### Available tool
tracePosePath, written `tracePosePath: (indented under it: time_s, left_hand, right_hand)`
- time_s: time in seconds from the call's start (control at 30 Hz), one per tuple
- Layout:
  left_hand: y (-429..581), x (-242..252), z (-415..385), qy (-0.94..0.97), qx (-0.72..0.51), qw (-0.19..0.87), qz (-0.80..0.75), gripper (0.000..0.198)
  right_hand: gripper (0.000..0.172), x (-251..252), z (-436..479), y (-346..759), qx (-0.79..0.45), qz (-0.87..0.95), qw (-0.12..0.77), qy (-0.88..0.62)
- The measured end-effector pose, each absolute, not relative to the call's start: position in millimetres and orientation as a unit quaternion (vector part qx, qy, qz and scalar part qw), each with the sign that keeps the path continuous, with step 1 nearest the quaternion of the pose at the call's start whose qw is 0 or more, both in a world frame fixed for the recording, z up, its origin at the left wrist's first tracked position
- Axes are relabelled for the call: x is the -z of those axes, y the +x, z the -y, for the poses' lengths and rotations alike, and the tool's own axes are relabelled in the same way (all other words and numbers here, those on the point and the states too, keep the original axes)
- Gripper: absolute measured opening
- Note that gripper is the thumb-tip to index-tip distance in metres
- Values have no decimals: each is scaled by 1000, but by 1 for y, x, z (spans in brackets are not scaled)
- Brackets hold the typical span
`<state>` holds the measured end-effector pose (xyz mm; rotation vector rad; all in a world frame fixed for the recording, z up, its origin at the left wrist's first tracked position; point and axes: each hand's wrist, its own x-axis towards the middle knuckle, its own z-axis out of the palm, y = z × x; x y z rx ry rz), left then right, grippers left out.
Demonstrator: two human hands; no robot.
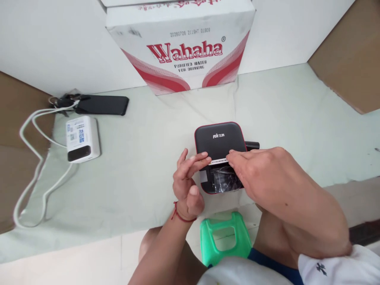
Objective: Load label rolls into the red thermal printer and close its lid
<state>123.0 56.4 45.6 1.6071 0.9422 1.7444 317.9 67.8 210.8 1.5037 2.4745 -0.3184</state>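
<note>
A small, black, square device with rounded corners and a thin red edge (219, 138) lies on the pale green cloth, with a light FEJE-like logo on its lid. A white printed strip (219, 161) crosses it below the lid. Beneath that strip, clear plastic film (227, 180) covers the dark front section. My left hand (190, 182) is open, its fingertips resting at the strip's left end and its thumb raised. My right hand (261, 170) is closed over the device's right side, fingertips at the strip's right end; its thumb is hidden.
A black rod-like piece (253, 145) sticks out behind the device. A white Wahaha carton (190, 51) stands at the back. At left lie a black phone (102, 105), keys (63, 102) and a white box-shaped gadget (83, 138) with a white cable (22, 134). A green stool (225, 247) stands below the edge.
</note>
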Motion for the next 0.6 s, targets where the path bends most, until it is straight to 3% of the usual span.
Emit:
tracePosePath:
  time_s: [0.2,0.27,0.37,0.5,0.6]
  left_hand:
    - [109,-51,-60,638,-590,329,-370,41]
    - [108,-50,-63,615,-594,380,-352,47]
    - [110,-46,-69,529,-623,473,-329,65]
    - [111,-45,-77,425,-600,597,-320,105]
    - [110,-47,-79,405,-575,645,-298,114]
  right_hand:
    - [24,-213,-75,314,101,-835,161,516]
    - [24,-213,-79,315,108,-826,156,531]
    - [29,-212,-83,321,130,-822,95,546]
    - [27,-208,-78,335,159,-857,-9,490]
    - [25,-206,-68,342,176,-886,-39,428]
